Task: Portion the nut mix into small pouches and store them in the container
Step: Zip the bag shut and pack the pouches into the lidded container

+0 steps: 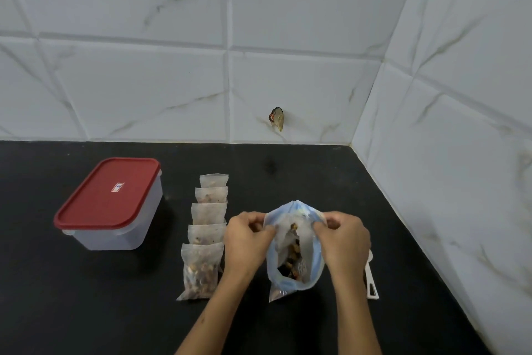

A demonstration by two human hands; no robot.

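A large clear bag with a blue zip edge (293, 254) stands on the black counter (86, 297), holding a mix of brown nuts. My left hand (247, 239) pinches its left rim and my right hand (345, 239) pinches its right rim, with the mouth spread between them. Several small filled pouches (205, 239) lie in an overlapping row just left of my left hand. A clear container with a red lid (110, 202) sits closed at the left.
A white plastic scoop (371, 282) lies behind my right hand, mostly hidden. White tiled walls close the counter at the back and right; a small wrapped object (277, 118) sticks out of the back wall.
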